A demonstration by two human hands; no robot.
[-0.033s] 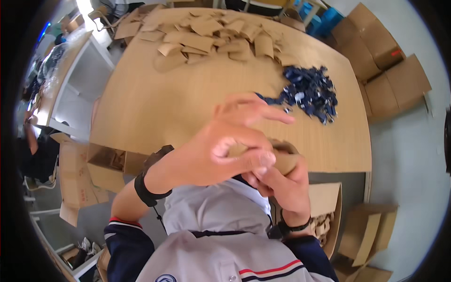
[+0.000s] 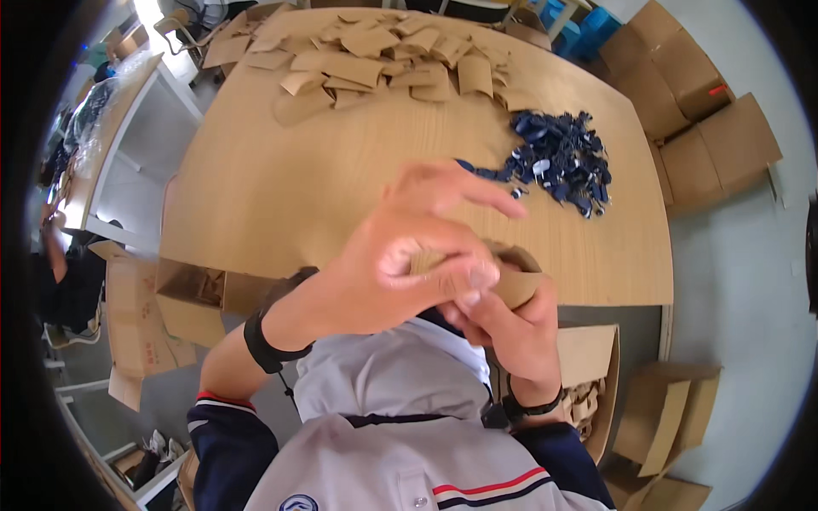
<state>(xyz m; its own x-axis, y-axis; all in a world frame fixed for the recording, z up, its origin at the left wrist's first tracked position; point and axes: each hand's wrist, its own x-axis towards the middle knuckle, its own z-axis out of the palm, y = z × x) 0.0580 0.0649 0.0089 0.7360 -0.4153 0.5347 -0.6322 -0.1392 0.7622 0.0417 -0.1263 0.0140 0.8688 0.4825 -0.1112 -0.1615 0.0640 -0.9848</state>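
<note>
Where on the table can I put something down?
The biggest bare patch of table lies between the brown cardboard heap and the left hand, out to the left edge. Another sits nearer than the dark blue pile, right of the right hand. It's crowded at the far side, under the cardboard, and under the blue pile.

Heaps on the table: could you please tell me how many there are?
2: a brown cardboard heap at the far side, a dark blue heap at right; others may be hidden.
</note>
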